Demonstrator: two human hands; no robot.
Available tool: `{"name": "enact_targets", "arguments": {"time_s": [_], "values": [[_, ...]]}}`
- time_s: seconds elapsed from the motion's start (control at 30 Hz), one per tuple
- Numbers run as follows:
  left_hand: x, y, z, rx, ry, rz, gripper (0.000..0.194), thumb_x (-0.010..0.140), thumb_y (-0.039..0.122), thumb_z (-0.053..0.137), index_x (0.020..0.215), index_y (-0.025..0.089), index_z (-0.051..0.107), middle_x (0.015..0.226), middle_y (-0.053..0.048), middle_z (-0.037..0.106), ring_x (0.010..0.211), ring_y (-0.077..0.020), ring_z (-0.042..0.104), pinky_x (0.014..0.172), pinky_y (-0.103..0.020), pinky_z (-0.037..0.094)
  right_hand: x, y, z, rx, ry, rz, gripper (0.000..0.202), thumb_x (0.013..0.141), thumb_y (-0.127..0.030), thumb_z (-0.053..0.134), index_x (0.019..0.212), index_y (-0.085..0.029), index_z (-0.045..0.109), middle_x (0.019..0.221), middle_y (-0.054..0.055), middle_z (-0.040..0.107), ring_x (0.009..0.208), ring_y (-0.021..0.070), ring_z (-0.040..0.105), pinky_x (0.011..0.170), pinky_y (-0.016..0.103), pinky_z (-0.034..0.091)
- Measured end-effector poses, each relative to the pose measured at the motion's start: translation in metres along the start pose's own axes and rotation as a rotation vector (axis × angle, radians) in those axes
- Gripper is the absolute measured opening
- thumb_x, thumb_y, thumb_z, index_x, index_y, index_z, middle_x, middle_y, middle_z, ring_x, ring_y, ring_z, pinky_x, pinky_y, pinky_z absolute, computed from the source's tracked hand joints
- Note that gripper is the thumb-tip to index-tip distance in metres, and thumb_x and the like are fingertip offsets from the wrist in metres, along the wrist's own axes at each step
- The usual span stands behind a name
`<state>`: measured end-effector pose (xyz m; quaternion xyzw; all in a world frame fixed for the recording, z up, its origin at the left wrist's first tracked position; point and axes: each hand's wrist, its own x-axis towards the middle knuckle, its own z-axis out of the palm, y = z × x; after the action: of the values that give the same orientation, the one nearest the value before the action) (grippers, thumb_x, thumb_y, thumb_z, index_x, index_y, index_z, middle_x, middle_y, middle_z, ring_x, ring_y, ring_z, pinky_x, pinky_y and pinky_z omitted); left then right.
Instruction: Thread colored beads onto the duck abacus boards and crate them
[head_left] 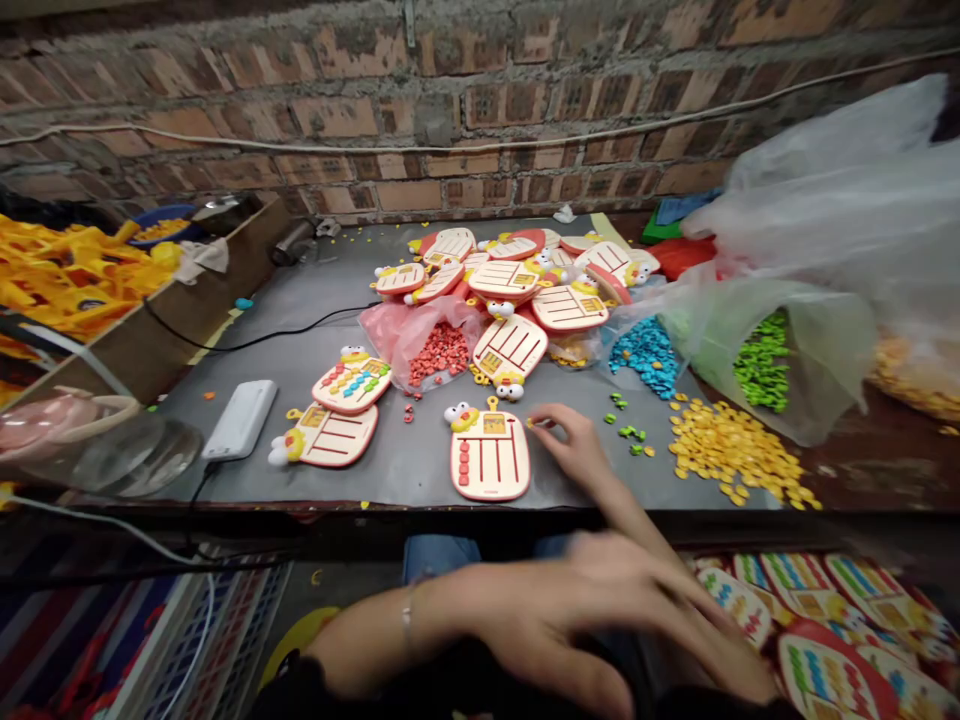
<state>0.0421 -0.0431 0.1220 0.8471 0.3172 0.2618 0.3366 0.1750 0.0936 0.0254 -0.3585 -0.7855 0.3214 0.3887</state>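
Note:
My right hand (574, 445) pinches a small yellow piece (530, 423) between thumb and fingertip. It is at the right edge of a cream, red-rimmed toy board (491, 470) with a googly-eyed yellow duck head. Red pieces (463, 463) line that board's leftmost slot; its other slots show no pieces. My left hand (574, 625), partly blurred, hangs in front of the table edge across my right forearm, fingers stretched out and holding nothing visible. Left of the board lie a similar board filled with coloured pieces (351, 384) and one with bare slots (337, 435).
Boards pile up (502, 278) at the back. Bags hold red (439, 352), blue (646, 355) and green pieces (761, 362); loose yellow pieces (731, 450) spread at right. A white power bank (240, 418) and cables lie left. Filled boards (832, 670) sit below right.

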Motion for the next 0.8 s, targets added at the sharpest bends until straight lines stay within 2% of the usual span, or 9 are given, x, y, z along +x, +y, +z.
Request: {"name": "enact_targets", "arguments": {"time_s": [0.03,0.07,0.1,0.17,0.3,0.4,0.63,0.73,0.8], "values": [[-0.006,-0.012,-0.006,0.044,-0.017,0.01,0.059,0.077,0.071,0.051,0.119,0.031,0.062,0.138,-0.002,0.051,0.128,-0.0298,0.045,0.104,-0.04,0.037,0.005,-0.001,0.004,-0.007,-0.03,-0.016,0.01,0.086,-0.025,0.055,0.086,-0.021,0.064,0.086,0.005,0.068,0.081,0.0202,0.063,0.075,0.035,0.052],[-0.015,-0.026,-0.012,0.132,0.086,-0.067,0.06,0.079,0.067,0.052,0.123,0.027,0.058,0.14,-0.006,0.049,0.128,-0.0303,0.043,0.107,-0.043,0.033,0.01,-0.001,0.009,-0.012,-0.054,-0.028,0.01,0.086,-0.023,0.055,0.086,-0.02,0.064,0.085,0.005,0.068,0.08,0.0197,0.063,0.075,0.035,0.052],[-0.026,-0.041,-0.016,0.25,0.2,-0.189,0.06,0.08,0.064,0.054,0.127,0.025,0.055,0.144,-0.009,0.045,0.131,-0.0318,0.039,0.108,-0.047,0.029,0.014,-0.001,0.012,-0.014,-0.073,-0.038,0.011,0.086,-0.021,0.054,0.086,-0.02,0.065,0.084,0.005,0.068,0.08,0.0192,0.063,0.074,0.034,0.052],[-0.047,-0.074,-0.021,0.435,0.313,-0.416,0.061,0.079,0.055,0.06,0.131,0.024,0.049,0.149,-0.012,0.037,0.136,-0.0337,0.03,0.108,-0.051,0.025,0.02,0.001,0.019,-0.008,-0.092,-0.056,0.013,0.085,-0.017,0.052,0.086,-0.02,0.065,0.086,0.005,0.067,0.08,0.0183,0.062,0.074,0.033,0.051],[-0.071,-0.117,-0.015,0.573,0.282,-0.611,0.083,0.073,0.049,0.068,0.143,0.022,0.033,0.154,-0.015,0.029,0.14,-0.0373,0.022,0.108,-0.058,0.017,0.021,0.004,0.025,0.004,-0.093,-0.044,0.012,0.084,-0.015,0.052,0.082,-0.02,0.063,0.085,0.005,0.064,0.078,0.0177,0.061,0.069,0.03,0.051],[-0.072,-0.123,-0.004,0.572,0.241,-0.631,0.092,0.073,0.051,0.067,0.148,0.021,0.023,0.154,-0.016,0.027,0.141,-0.0364,0.021,0.108,-0.06,0.014,0.017,0.005,0.027,-0.022,-0.119,-0.035,0.012,0.085,-0.015,0.051,0.083,-0.021,0.061,0.085,0.004,0.064,0.078,0.0177,0.061,0.072,0.032,0.051],[-0.069,-0.109,0.013,0.606,0.314,-0.65,0.098,0.073,0.057,0.065,0.15,0.019,0.018,0.152,-0.017,0.032,0.139,-0.0369,0.027,0.111,-0.059,0.012,0.019,0.002,0.03,-0.111,-0.243,-0.185,0.024,0.087,-0.012,0.051,0.102,-0.022,0.065,0.106,0.01,0.063,0.1,0.0229,0.059,0.088,0.043,0.051],[-0.069,-0.108,0.014,0.609,0.314,-0.656,0.099,0.072,0.059,0.066,0.15,0.02,0.019,0.152,-0.016,0.032,0.138,-0.0372,0.028,0.11,-0.059,0.012,0.019,0.0,0.028,-0.129,-0.31,-0.207,0.021,0.088,-0.013,0.051,0.097,-0.022,0.067,0.101,0.009,0.063,0.096,0.0221,0.059,0.085,0.041,0.052],[-0.07,-0.109,0.012,0.611,0.308,-0.65,0.099,0.072,0.06,0.066,0.15,0.019,0.02,0.152,-0.016,0.033,0.138,-0.0374,0.029,0.11,-0.06,0.011,0.017,-0.001,0.025,-0.12,-0.295,-0.168,0.019,0.089,-0.014,0.049,0.096,-0.022,0.066,0.097,0.008,0.062,0.091,0.0204,0.06,0.082,0.037,0.053]]}}
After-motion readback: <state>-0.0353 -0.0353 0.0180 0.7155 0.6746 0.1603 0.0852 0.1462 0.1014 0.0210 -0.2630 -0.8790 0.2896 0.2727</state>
